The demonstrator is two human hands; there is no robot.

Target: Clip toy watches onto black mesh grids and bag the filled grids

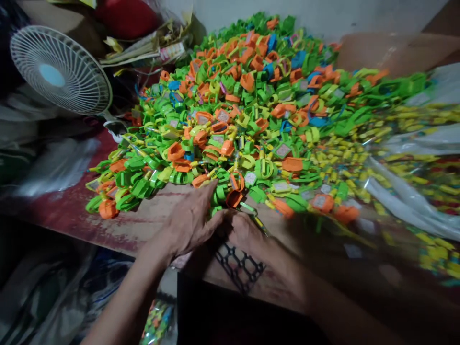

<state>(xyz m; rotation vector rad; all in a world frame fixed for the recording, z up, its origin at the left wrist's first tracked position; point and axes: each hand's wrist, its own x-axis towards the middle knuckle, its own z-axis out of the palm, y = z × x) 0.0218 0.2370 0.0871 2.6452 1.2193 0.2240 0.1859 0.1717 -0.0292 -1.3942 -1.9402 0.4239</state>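
Under a pale wall [316, 19], a counter [154, 211] is carrying a big heap of toy watches [230, 115], and I'm looking down on it past two hands. A green watch [220, 195] is lying just beyond the fingers, an orange watch [234, 197] sitting close on its right; I can't make out the green one's long axis. The left hand [190, 220] is nearer to it, index finger extending alongside, thumb meeting the right hand [247, 232]. The right fingers are curling inward, but I can't tell what either hand is pinching. A yellow stick [261, 224] is jutting beside the right hand, slanting nearer toward its right end. The heap is crowding everything ahead of the fingers; a black mesh mat [239, 262] is lying on their near side, and a fan [61, 72] is standing well off to their left.
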